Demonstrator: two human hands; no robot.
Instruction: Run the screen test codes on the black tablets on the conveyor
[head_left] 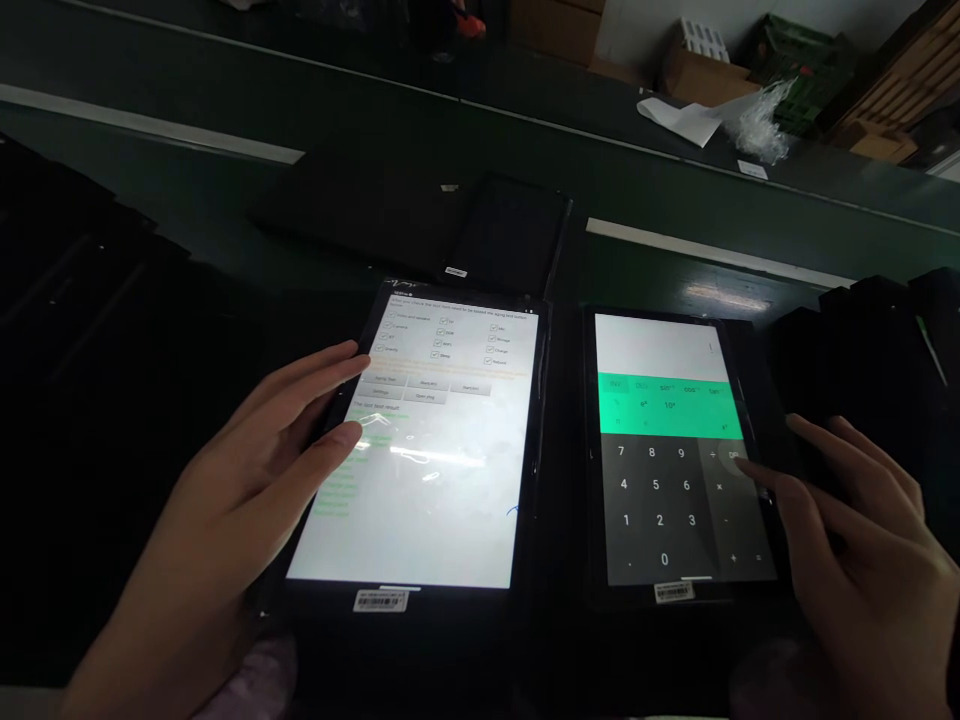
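Dark tablet point(514, 235), plastic point(759, 128) toward table's point(637, 190) far edge; left hand point(232, 490) spread on checklist tablet point(442, 500), right hand point(870, 540) spread, touching calculator tablet point(660, 500).

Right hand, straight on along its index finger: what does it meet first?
The right hand would meet the calculator tablet first; the index fingertip is over or on its right side, actual contact unclear.

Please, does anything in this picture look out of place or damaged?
Crumpled clear plastic and a white sheet lie on the far surface, like stray wrapping. The left tablet also shows an odd blue mark near its right edge; I cannot tell whether it is damage.
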